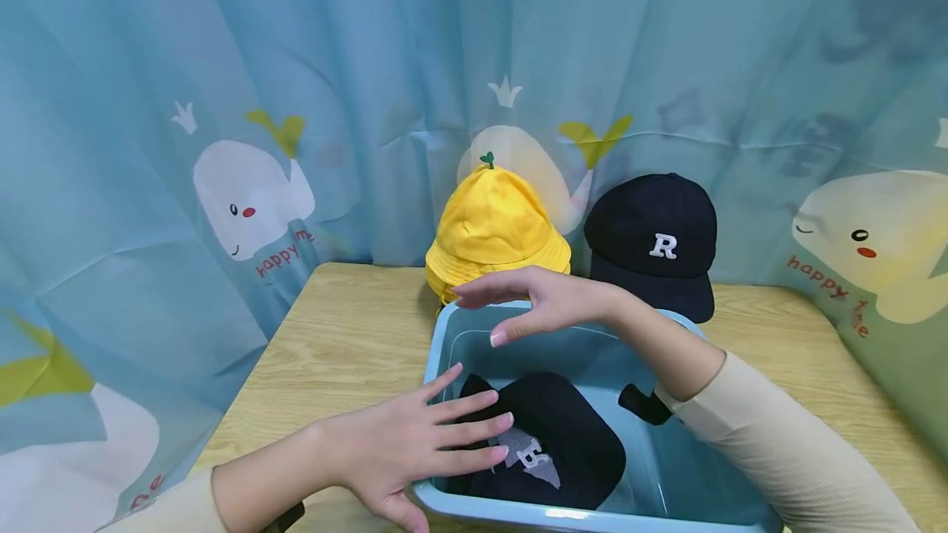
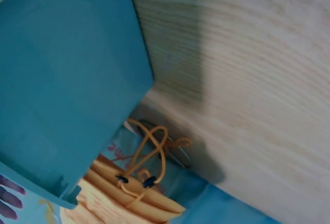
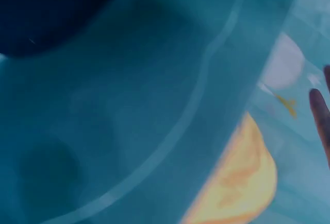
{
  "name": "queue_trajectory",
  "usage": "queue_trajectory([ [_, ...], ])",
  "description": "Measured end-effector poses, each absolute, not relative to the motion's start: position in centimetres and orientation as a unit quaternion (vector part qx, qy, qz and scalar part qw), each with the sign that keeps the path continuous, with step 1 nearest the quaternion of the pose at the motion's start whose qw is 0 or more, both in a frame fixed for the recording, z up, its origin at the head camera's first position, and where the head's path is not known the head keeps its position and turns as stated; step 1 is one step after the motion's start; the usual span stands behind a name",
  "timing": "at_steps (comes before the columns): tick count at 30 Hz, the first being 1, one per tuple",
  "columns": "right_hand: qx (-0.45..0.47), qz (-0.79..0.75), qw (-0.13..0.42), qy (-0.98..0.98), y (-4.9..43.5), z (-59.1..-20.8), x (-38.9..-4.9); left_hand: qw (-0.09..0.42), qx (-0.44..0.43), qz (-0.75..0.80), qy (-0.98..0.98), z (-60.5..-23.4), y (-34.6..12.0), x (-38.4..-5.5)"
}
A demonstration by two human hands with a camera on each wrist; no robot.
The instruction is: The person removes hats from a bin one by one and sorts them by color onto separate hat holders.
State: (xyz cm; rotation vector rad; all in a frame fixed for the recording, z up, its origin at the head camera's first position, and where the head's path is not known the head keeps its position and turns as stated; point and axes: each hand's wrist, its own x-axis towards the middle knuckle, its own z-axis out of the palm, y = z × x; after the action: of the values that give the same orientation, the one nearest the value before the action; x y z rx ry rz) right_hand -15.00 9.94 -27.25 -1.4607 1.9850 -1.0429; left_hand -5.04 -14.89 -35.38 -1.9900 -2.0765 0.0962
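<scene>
A black cap [image 1: 581,438] with a grey patch and a white letter B lies inside a light blue plastic bin [image 1: 592,508]. My left hand [image 1: 407,442] is over the bin's left side, fingers spread and straight, overlapping the cap in the head view. Above the bin's far rim is my right hand [image 1: 551,298], its fingers extended to the left and the thumb apart, with nothing held. Just behind the bin stands a yellow bucket hat [image 1: 492,224] with a green sprout on top. The left wrist view shows its orange cord [image 2: 160,144].
A black cap [image 1: 652,224] with a white letter R sits behind the bin's far right corner. The wooden table [image 1: 341,344] extends left and right of the bin. A blue curtain [image 1: 355,64] with whale prints hangs behind the table and along its sides.
</scene>
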Motion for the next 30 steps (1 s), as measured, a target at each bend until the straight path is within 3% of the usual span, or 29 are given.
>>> queue_trajectory([
  [7, -0.531, -0.349, 0.260, 0.727, 8.8, -30.3, -15.5, 0.119, -0.684, 0.039, -0.719, -36.0, -14.7, -5.1],
  [18, -0.499, -0.148, 0.258, 0.814, 7.2, -34.7, -14.6, 0.131, -0.689, 0.046, -0.712, -36.1, -14.8, -5.1],
  [30, -0.487, 0.010, 0.213, 0.847, 6.8, -38.4, -13.8, 0.133, -0.693, 0.060, -0.706, -36.1, -14.8, -4.9],
])
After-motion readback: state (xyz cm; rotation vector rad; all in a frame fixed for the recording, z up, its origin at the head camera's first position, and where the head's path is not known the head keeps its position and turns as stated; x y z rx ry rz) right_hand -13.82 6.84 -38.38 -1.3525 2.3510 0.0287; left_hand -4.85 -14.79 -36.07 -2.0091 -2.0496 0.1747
